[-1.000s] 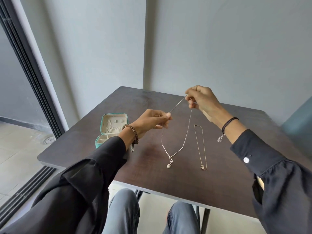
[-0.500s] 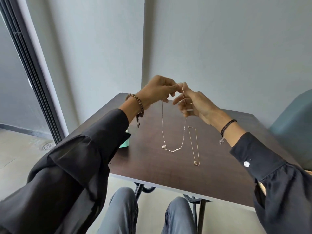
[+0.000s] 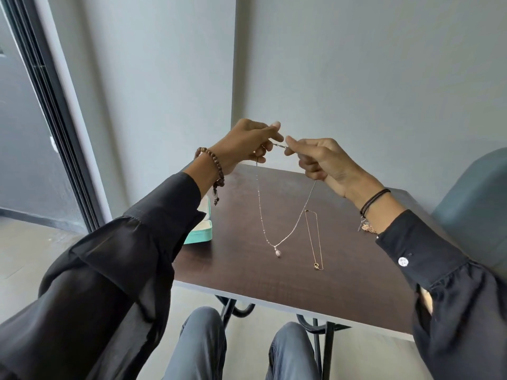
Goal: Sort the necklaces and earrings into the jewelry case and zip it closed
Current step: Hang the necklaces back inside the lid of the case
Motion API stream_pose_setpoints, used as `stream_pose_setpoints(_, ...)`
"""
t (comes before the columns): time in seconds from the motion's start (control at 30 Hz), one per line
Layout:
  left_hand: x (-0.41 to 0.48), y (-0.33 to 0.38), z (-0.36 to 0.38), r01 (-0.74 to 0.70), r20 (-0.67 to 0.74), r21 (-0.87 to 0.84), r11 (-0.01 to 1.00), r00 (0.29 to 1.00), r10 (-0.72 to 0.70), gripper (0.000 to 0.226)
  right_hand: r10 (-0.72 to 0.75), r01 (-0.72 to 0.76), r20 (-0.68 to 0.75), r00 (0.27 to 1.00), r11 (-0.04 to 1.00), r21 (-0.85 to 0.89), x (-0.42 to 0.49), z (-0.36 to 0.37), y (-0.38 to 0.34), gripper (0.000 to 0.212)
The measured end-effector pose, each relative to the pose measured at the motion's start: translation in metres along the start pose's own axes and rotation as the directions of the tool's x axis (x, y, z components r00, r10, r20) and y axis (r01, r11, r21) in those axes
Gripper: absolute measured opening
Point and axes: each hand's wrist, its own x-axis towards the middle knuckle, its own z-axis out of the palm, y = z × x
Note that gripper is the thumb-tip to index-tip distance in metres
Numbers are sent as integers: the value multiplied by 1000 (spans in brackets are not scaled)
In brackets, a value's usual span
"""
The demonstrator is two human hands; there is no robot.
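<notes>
Leftmost, teal jewelry case (image 3: 201, 235) half hidden behind sleeve. Left hand (image 3: 247, 144) and right hand (image 3: 319, 157) each pinch one clasp end of the pearl-pendant necklace (image 3: 277, 244), hanging above the table (image 3: 247, 272). Chain light, limp, tangle-prone: grip ends. Gold necklace (image 3: 315, 242) lies flat, rightward.

A dark wood-grain counter (image 3: 247, 275) on black metal legs (image 3: 315, 341) stands in a corner of pale grey walls (image 3: 356, 78), with a dark-framed sliding door (image 3: 55, 119) at left and a blue-grey chair (image 3: 477, 204) at right.
</notes>
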Motion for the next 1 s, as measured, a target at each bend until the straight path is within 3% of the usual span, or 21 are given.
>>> stream_pose_setpoints(0.23, -14, -9, -3, 72, 31, -61, 996, 997, -71, 48, -3, 3, -4, 1000, 976, 217, 1, 1, 2, 23)
stream_pose_setpoints(0.47, -25, -18, -4, 151, 115, -319, 936, 986, -120, 34, 86, -29, -107, 990, 895, 445, 6, -9, 7, 30)
stream_pose_setpoints(0.7, -30, -2, -9, 56, 50, -649, 758, 998, -30, 22, 158, -106, -92, 983, 903, 416, -3, -11, 18, 41)
stream_pose_setpoints(0.87, -29, 10, -12, -31, -7, -672, 740, 999, 36, 33, 173, -143, -47, 984, 916, 376, -9, -11, 32, 42)
stream_pose_setpoints(1.0, -30, 15, -12, -66, -46, -700, 711, 998, 47, 38, 198, -199, 45, 979, 890, 409, -14, -9, 44, 31)
